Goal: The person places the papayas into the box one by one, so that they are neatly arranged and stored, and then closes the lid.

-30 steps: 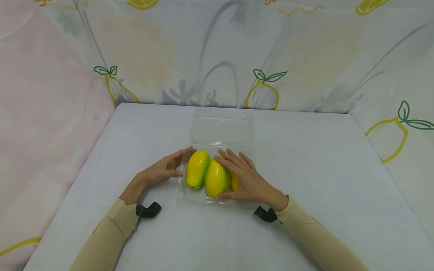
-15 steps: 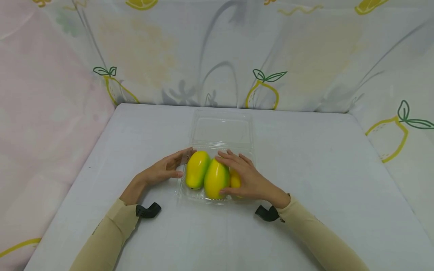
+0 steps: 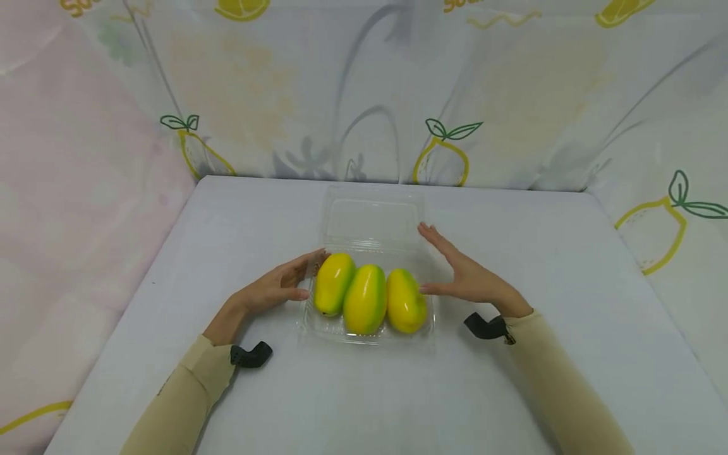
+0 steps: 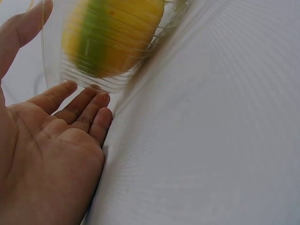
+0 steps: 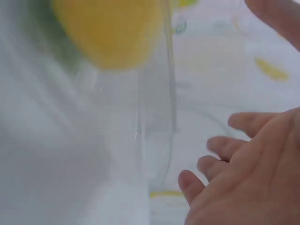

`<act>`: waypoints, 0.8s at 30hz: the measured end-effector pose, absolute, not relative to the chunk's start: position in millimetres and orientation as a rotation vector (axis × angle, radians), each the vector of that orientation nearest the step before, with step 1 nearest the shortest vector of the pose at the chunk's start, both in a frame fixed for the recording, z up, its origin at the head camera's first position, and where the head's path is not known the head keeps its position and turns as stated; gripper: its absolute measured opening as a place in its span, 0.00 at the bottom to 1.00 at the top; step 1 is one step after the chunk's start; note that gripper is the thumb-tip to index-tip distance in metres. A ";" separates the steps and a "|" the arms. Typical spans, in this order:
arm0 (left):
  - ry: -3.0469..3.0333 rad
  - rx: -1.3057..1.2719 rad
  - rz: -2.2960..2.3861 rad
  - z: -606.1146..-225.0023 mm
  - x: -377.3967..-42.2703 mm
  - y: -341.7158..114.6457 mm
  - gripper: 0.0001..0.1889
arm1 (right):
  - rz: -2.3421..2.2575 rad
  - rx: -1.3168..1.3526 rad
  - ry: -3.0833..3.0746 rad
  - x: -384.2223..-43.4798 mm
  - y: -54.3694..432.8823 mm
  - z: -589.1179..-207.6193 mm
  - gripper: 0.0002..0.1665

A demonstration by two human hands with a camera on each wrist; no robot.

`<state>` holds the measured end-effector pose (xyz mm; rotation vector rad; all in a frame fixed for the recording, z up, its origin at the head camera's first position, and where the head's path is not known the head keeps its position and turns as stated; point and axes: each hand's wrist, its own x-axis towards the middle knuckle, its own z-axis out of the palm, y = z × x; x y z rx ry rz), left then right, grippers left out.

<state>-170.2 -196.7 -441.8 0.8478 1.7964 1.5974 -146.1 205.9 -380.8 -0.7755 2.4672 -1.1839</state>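
Note:
Three yellow-green mangoes sit side by side in a clear plastic clamshell box [image 3: 372,339]: a left mango [image 3: 334,284], a middle mango [image 3: 365,300] and a right mango [image 3: 406,301]. My left hand [image 3: 277,283] rests at the box's left side, its fingertips against the ribbed wall and its thumb by the rim, as the left wrist view shows. Just off the box's right side is my right hand [image 3: 469,275], empty, with its fingers stretched and thumb spread; the thumb tip overlaps the right mango's edge in the head view.
The box's clear lid [image 3: 372,218] lies folded back flat, away from me. A white-covered table [image 3: 540,253] carries everything, with a lemon-print cloth [image 3: 512,95] hanging behind it. A black wrist mount [image 3: 486,325] projects from each sleeve.
My right hand has let go of the right mango and drawn back to the right, uncovering it inside the box. My left hand has stayed at the box's left side.

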 end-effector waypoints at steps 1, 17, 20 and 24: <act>1.798 0.845 1.597 -441.8 -169.8 -196.8 0.41 | -1.194 -0.725 2.443 -149.5 211.7 -383.1 0.63; 1.789 0.805 1.604 -441.4 -167.9 -195.7 0.45 | -1.239 -0.557 2.242 -170.0 232.9 -422.8 0.62; 1.779 0.792 1.620 -440.6 -168.9 -194.8 0.49 | -1.210 -0.578 2.236 -170.3 233.1 -424.6 0.55; 1.775 0.784 1.631 -439.7 -169.4 -194.6 0.52 | -1.239 -0.600 2.238 -171.2 232.1 -426.3 0.54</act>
